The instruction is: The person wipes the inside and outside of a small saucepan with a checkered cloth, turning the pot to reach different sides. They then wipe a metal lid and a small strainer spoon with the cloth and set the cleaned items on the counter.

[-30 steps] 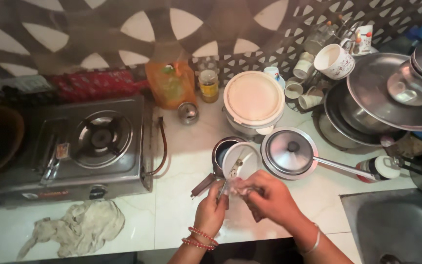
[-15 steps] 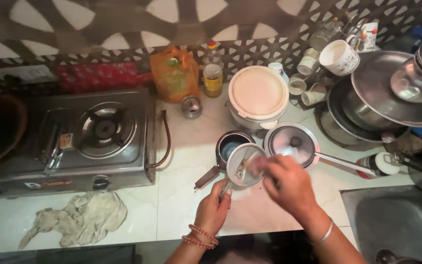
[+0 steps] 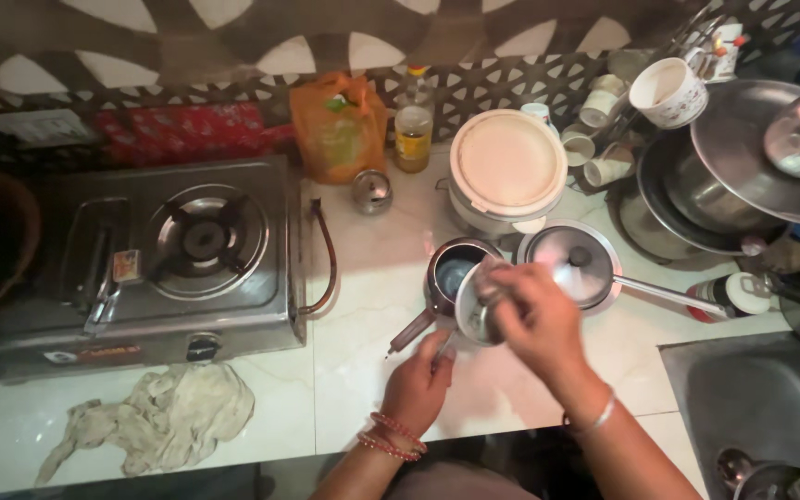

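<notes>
Left hand [image 3: 421, 384] grips the lid's handle from below, tilting the pressure-cooker lid [image 3: 476, 310] just right of the open cooker pot [image 3: 451, 268]; right hand [image 3: 534, 315] is closed over its rim.

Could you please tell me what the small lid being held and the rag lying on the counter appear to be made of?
The small lid, held by the left hand with the right hand on it, looks like bare metal, probably aluminium or steel: grey with a dull sheen. The rag looks like soft woven cloth: off-white, crumpled, matte.
</notes>
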